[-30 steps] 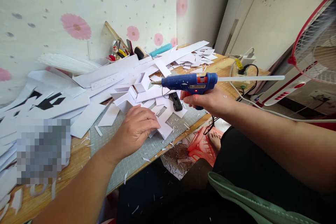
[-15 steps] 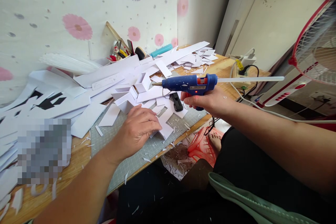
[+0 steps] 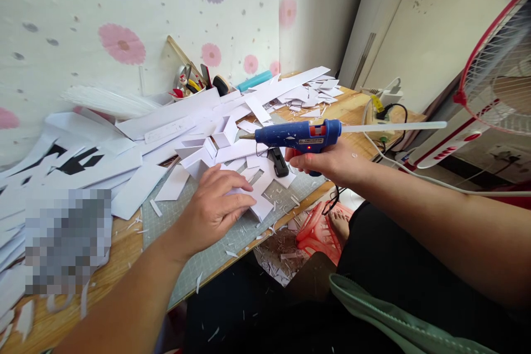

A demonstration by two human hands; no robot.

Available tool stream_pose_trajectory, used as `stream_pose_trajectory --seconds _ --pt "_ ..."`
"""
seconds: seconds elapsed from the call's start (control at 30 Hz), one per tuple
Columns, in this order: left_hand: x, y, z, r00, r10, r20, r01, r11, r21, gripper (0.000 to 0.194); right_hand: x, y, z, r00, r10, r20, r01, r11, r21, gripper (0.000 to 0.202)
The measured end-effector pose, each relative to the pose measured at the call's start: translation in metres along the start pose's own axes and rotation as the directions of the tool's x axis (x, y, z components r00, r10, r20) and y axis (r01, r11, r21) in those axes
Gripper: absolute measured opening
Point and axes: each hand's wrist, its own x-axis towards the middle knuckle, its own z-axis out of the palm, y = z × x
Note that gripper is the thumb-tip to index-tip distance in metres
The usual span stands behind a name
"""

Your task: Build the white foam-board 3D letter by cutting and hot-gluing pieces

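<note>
My right hand is wrapped round the handle of a blue glue gun, held level over the table with its metal nozzle pointing left. A long translucent glue stick sticks out of its back, and a small red light glows on its side. Low over the cutting mat, my left hand has its fingers bent round a white board piece, partly hidden beneath them. Left of the nozzle stand folded white board pieces. Under the gun lies a small black object.
White board strips and offcuts pile along the back of the wooden table. A holder of tools stands by the wall. To the right are a power strip, a white cable and a fan.
The glue gun has tipped slightly and shifted a little left and down with my right hand. My left hand stays almost in place, its index finger and thumb slightly farther apart.
</note>
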Motion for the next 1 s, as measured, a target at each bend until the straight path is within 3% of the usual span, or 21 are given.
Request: stream_pose_trajectory --seconds 0.1,0.17,0.3,0.43,0.6,1.0 --pt "0.000 0.003 -0.006 0.992 0.004 -0.129 0.000 1.000 0.030 0.022 0.000 0.001 -0.001 0.999 0.005 0.052 -0.003 0.999 -0.043 0.016" --pt "-0.001 0.005 -0.010 0.988 0.021 -0.153 -0.015 0.999 0.038 0.025 0.001 0.001 -0.002 0.996 0.011 0.093 -0.002 0.995 -0.098 0.018" --pt "-0.004 0.012 -0.011 0.993 0.117 -0.032 -0.115 0.991 0.073 0.029 0.002 0.005 -0.003 0.980 0.037 0.197 0.013 0.969 -0.247 0.015" --pt "-0.006 0.019 -0.010 0.989 0.140 0.040 -0.144 0.979 0.142 0.031 0.003 0.006 -0.002 0.964 0.016 0.267 0.079 0.937 -0.340 0.012" --pt "-0.005 0.021 -0.011 0.989 0.127 0.071 -0.138 0.976 0.167 0.033 0.003 0.007 0.001 0.940 0.022 0.341 0.144 0.881 -0.451 0.010" --pt "-0.007 0.020 -0.010 0.991 0.102 0.081 -0.113 0.982 0.152 0.033 0.003 -0.003 0.008 0.937 -0.045 0.347 0.246 0.791 -0.561 0.014"
